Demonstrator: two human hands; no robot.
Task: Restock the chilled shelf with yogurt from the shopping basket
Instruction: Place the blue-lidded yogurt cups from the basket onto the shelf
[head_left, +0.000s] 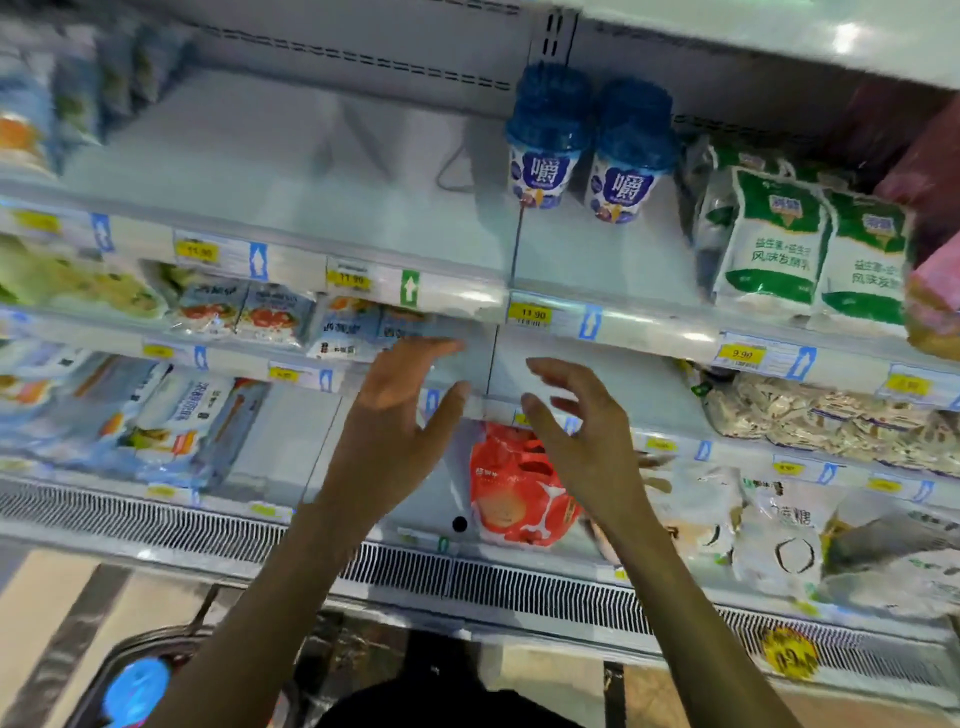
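Note:
Two yogurt cups with blue lids stand side by side on the upper chilled shelf (322, 171): one cup (545, 140) on the left, the other (626, 156) touching it on the right. My left hand (400, 405) and my right hand (576, 421) hover below that shelf, in front of the lower shelves, fingers spread and relaxed, holding nothing. The shopping basket (135, 680) sits on the floor at the bottom left, with a blue-lidded yogurt (137, 688) visible inside.
White and green milk pouches (810, 249) fill the upper shelf's right side; blurred packs (31, 119) sit at its left. Lower shelves hold packaged foods, including a red bag (514, 488). A vent grille (467, 577) runs along the chiller's front edge.

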